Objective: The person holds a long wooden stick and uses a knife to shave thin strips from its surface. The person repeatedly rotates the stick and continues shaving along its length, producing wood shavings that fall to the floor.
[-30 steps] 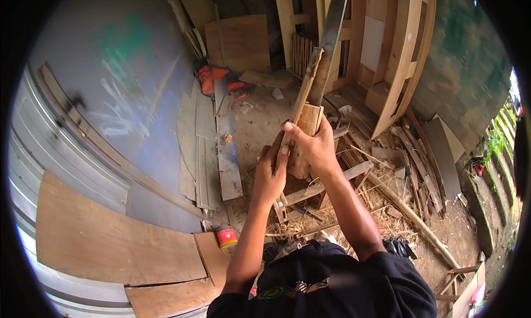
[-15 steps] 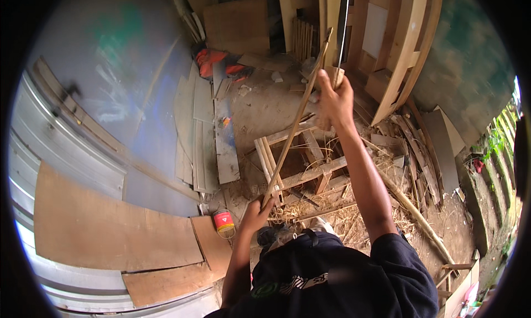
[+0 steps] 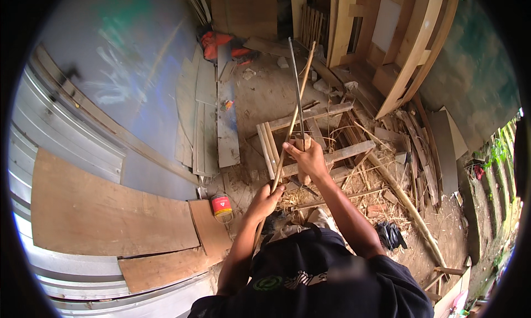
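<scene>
My left hand (image 3: 265, 202) is closed round a long thin bamboo strip (image 3: 296, 110), whose upper end slants away and to the right while its lower end runs down beside my forearm. My right hand (image 3: 308, 159) grips the wooden handle of a long narrow-bladed machete (image 3: 299, 91). The blade points away from me and crosses the strip in the view; whether the two touch I cannot tell. My right thumb lies close to the strip, just above my left hand. Below both hands stands a rough wooden frame (image 3: 343, 152) among straw-like shavings (image 3: 354, 207).
A red and yellow can (image 3: 221, 205) stands left of me by brown boards (image 3: 110, 207). Long poles (image 3: 409, 207) and scrap wood (image 3: 417, 152) lie to the right. A tall wooden frame (image 3: 412, 52) leans at the back right. A black plastic bag (image 3: 390, 235) lies near my right elbow.
My right hand has come down and toward me with the machete, from high on the strip to near my left hand. The left hand has moved slightly up and right, still holding the strip.
</scene>
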Demonstrator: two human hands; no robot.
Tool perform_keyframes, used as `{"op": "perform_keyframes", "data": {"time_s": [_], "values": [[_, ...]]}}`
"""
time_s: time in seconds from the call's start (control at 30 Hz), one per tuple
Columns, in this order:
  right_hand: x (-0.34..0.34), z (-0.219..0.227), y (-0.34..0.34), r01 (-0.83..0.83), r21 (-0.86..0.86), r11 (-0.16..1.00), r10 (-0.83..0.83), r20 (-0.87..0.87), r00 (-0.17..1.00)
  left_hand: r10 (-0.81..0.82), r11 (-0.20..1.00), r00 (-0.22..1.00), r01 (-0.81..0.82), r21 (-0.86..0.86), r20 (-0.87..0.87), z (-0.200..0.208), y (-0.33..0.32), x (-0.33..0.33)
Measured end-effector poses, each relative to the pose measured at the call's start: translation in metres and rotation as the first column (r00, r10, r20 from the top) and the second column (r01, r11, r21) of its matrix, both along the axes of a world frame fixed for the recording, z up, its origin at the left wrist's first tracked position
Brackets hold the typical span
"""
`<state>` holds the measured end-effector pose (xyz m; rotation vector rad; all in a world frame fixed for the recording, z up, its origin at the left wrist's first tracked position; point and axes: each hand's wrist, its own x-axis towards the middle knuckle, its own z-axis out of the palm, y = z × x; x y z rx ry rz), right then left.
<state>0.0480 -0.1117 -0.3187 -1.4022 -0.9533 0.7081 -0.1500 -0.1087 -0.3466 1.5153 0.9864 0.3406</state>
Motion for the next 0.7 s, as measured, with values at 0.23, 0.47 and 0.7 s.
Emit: {"op": "perform_keyframes", "data": {"time_s": [0.23,0.47,0.7], "values": [[0.015,0.0,0.01,-0.009,-0.136,0.991,-0.004,-0.097,0.995,0.1,0.937,0.982,-0.04,-0.346,0.158,-0.001,-0.026,-0.003],[0.018,0.001,-0.032,-0.046,-0.536,0.843,0.376,0.527,0.762,0.13,0.906,0.96,-0.013,-0.424,0.247,-0.004,-0.014,-0.012],[0.042,-0.004,-0.023,-0.019,-0.429,0.903,0.405,0.836,0.369,0.067,0.979,0.993,-0.047,-0.2,0.094,-0.008,-0.016,-0.01]]}}
